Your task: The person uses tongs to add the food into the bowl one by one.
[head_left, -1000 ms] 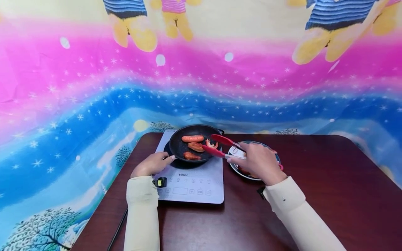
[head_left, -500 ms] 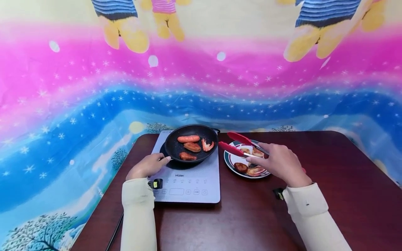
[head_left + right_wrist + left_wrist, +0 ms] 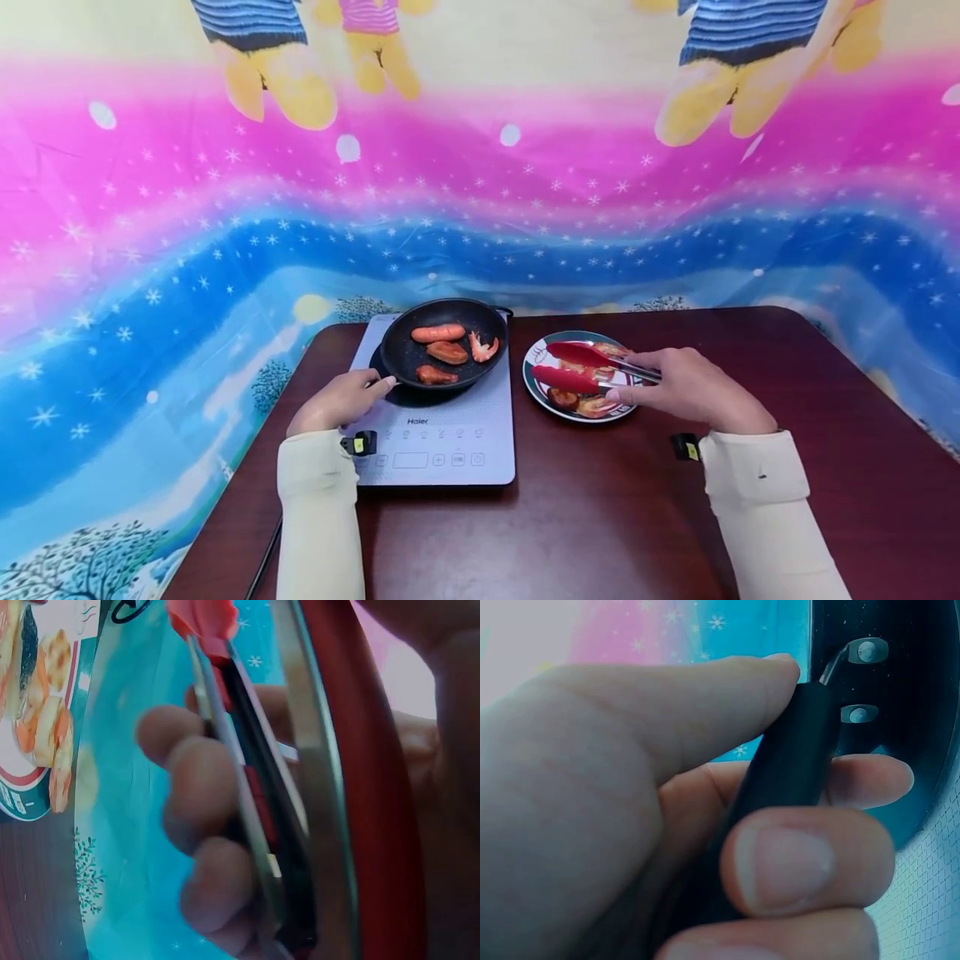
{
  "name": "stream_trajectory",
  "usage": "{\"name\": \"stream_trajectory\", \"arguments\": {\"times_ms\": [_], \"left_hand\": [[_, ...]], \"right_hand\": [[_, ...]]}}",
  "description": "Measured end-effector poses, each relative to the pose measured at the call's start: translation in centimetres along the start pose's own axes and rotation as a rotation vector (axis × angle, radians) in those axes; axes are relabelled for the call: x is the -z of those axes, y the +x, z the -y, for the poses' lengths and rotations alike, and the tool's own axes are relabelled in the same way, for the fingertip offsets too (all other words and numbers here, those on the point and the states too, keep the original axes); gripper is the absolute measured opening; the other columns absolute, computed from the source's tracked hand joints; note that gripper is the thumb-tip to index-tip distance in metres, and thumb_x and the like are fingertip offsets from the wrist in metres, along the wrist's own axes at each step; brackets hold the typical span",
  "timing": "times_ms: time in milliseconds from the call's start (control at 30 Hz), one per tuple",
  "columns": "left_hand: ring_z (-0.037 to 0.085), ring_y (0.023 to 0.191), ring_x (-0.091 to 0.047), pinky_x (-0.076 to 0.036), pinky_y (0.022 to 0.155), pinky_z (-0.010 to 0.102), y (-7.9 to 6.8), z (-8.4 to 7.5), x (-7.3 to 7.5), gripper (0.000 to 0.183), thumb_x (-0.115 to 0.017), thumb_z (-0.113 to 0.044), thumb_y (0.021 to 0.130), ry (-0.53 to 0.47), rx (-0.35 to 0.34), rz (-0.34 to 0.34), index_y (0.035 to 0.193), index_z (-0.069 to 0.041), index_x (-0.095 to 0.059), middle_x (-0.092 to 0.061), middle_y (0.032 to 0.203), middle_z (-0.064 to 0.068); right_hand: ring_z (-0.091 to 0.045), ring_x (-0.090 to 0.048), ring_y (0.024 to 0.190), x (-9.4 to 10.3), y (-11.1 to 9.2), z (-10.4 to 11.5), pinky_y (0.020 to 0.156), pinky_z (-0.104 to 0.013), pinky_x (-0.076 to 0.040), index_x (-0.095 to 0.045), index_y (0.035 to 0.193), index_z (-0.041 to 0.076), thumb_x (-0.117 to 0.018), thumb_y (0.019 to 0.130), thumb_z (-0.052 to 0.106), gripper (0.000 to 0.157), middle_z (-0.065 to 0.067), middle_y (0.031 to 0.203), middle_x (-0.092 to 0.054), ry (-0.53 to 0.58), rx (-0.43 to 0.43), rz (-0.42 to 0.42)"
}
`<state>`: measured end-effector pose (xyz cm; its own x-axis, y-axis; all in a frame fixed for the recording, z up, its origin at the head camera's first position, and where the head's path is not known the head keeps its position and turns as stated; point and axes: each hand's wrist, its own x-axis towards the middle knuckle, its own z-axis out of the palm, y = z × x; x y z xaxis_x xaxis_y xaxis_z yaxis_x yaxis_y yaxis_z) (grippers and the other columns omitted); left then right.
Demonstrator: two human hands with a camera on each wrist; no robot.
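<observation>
My left hand [image 3: 339, 402] grips the black handle [image 3: 787, 765] of the frying pan [image 3: 399, 350]. In the pan lie a scored sausage [image 3: 438, 333], a browned chicken wing [image 3: 447, 353], a shrimp [image 3: 483, 348] and a small drumstick [image 3: 437, 375]. On the right, my right hand [image 3: 697, 390] holds red-tipped tongs [image 3: 566, 381], fingers and thumb on opposite arms. The tips are spread and hover over the plate [image 3: 530, 379]; nothing shows between them. Food pieces lie on the plate, including a round brown one [image 3: 562, 398], partly hidden by the tongs.
Under the pan is a white induction cooker [image 3: 450, 471], its touch panel facing me. A black cable [image 3: 264, 558] runs off at its left. The brown table [image 3: 600, 517] ends at a patterned cloth backdrop [image 3: 450, 242].
My right hand has carried the tongs from above the pan rightward to over the plate. The shrimp, first at the tongs' tips, now lies free in the pan. My left hand keeps its grip.
</observation>
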<state>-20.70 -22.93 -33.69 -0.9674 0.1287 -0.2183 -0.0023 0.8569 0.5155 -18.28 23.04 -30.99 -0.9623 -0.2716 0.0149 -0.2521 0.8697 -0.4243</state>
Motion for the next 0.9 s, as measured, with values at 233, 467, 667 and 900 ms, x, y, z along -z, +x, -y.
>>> {"name": "stream_trajectory", "arguments": {"times_ms": [233, 467, 667, 900], "left_hand": [[0.018, 0.049, -0.038, -0.040, 0.053, 0.034, 0.2, 0.1, -0.1, 0.044, -0.045, -0.044, 0.101, -0.028, 0.012, 0.011, 0.097, -0.002, -0.056, -0.041, 0.061, 0.003], [0.018, 0.049, -0.038, -0.039, 0.052, 0.034, 0.2, 0.1, 0.0, 0.043, -0.045, -0.043, 0.101, -0.025, 0.014, 0.000, 0.096, -0.002, -0.056, -0.042, 0.061, 0.004], [0.017, 0.049, -0.037, -0.039, 0.052, 0.034, 0.1, 0.0, 0.0, 0.043, -0.044, -0.043, 0.101, -0.024, 0.020, -0.002, 0.096, -0.002, -0.056, -0.042, 0.062, 0.003], [0.018, 0.051, -0.037, -0.038, 0.053, 0.034, 0.0, -0.1, 0.0, 0.042, -0.044, -0.044, 0.101, -0.009, 0.020, -0.004, 0.098, -0.003, -0.057, -0.041, 0.063, 0.004]], "right_hand": [[-0.036, -0.055, 0.110, -0.2, 0.0, -0.3, 0.080, -0.048, -0.052, -0.055, 0.132, -0.003, -0.070, 0.075, 0.066, 0.091, -0.023, 0.123, -0.060, 0.002, -0.020, 0.112], [-0.033, -0.057, 0.105, -0.4, 0.4, -0.5, 0.081, -0.049, -0.051, -0.059, 0.127, -0.004, -0.071, 0.074, 0.065, 0.088, -0.021, 0.117, -0.063, -0.022, -0.006, 0.110], [-0.036, -0.057, 0.105, -1.0, 0.8, -0.6, 0.081, -0.051, -0.051, -0.060, 0.126, -0.004, -0.070, 0.073, 0.066, 0.088, -0.022, 0.117, -0.063, -0.075, -0.007, 0.118], [-0.037, -0.056, 0.105, -1.8, 1.2, -1.1, 0.079, -0.052, -0.050, -0.060, 0.125, -0.004, -0.073, 0.073, 0.063, 0.086, -0.024, 0.117, -0.062, -0.084, -0.036, 0.149]]}}
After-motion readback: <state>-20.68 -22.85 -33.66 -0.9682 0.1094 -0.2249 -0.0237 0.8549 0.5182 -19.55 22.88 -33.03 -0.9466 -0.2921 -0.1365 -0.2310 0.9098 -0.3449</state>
